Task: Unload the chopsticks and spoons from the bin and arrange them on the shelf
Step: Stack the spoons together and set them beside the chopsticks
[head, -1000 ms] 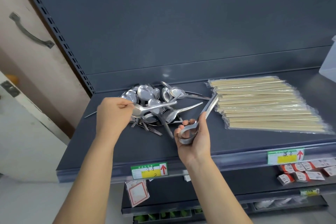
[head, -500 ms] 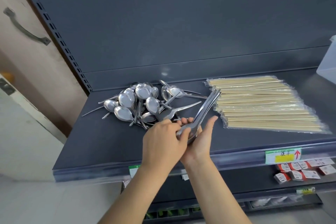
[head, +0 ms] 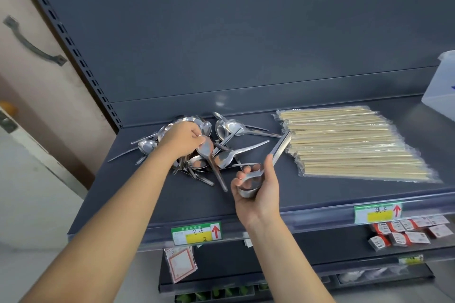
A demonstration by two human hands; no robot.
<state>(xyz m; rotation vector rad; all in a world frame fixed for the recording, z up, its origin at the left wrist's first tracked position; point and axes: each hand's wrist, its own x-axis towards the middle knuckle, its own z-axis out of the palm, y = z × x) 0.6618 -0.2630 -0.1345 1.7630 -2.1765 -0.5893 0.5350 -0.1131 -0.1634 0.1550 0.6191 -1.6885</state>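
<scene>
Steel spoon stack (head: 247, 192) sat nested in right hand's (head: 261, 200) curled fingers (head: 237, 181); left hand's (head: 183, 140) fingers (head: 200, 140) pinched another spoon (head: 209, 155), likely to add.

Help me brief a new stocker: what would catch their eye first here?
The jumbled pile of steel spoons at the middle of the grey shelf, where the left hand pinches one spoon. Next, the right hand gripping a nested stack of spoons in front, and the wrapped chopsticks laid neatly to the right.

Even, diffuse indoor light with soft shadows. A faint glare spot marks the back panel (head: 220, 101); spoons (head: 229, 128) glint. Wide-angle bending at edges; mild overall softness.
</scene>
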